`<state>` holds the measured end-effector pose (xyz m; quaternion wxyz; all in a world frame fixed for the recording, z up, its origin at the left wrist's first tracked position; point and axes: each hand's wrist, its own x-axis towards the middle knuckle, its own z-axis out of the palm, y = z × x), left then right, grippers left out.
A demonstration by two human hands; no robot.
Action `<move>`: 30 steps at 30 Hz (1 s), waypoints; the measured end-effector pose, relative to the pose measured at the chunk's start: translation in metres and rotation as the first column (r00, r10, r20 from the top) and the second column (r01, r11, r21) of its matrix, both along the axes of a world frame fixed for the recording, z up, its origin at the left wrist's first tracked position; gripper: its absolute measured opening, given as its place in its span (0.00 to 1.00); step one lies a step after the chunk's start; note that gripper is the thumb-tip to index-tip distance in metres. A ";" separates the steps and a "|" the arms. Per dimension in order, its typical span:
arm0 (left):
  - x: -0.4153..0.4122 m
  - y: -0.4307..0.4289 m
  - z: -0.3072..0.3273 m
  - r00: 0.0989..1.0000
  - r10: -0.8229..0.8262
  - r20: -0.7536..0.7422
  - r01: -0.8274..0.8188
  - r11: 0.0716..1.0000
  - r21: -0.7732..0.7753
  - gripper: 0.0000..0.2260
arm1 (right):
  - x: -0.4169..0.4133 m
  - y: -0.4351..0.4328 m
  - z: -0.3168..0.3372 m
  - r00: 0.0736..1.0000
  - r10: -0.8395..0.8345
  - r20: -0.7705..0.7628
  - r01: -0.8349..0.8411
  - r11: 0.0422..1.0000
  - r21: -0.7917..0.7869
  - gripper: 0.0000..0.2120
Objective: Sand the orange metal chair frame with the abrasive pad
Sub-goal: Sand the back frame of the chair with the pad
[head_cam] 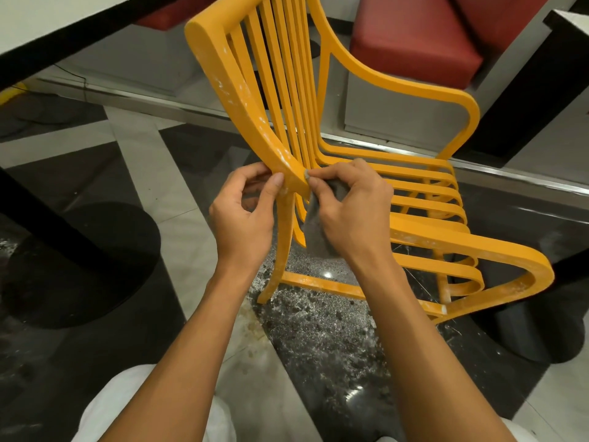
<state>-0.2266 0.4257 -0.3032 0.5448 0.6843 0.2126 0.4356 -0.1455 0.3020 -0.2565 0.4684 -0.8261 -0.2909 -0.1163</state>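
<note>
Polished floor in black and white slabs is spreading under everything, dusted with pale specks near the chair's feet. Along the far side, a red cushioned bench is sitting on a grey plinth edged by a metal strip. A white table top with a black edge is jutting in at the upper left, and its round black base is lying on the floor left of the arms. A second dark base is showing at the right, close behind the chair's front curve.

Between these, the orange chair frame is standing in open floor, its slatted back nearest the person and its seat slats running away to the right. It is seemingly leaning a little towards the person, though the far feet are hidden. Whitish scuffed patches are showing along the near back rail and the lower side rail. Open floor is lying between the near leg and the left table base.

The left hand is gripping the near rail where back meets seat, fingers curled behind it and thumb pressing on the front. The right hand is pinching the grey abrasive pad against the same joint, just beside the left thumb, with the rest of the pad hanging below the palm. White-clad knees are showing at the bottom edge.
</note>
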 end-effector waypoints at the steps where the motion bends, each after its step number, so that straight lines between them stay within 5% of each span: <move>1: 0.000 0.000 0.000 1.000 -0.001 0.000 0.001 1.000 0.000 0.11 | 0.001 0.005 0.002 1.000 -0.017 -0.003 0.017 1.000 -0.002 0.04; 30: -0.002 0.000 0.005 1.000 -0.005 0.029 0.006 1.000 -0.030 0.10 | -0.010 0.021 0.010 0.998 0.045 0.051 -0.049 0.995 0.082 0.05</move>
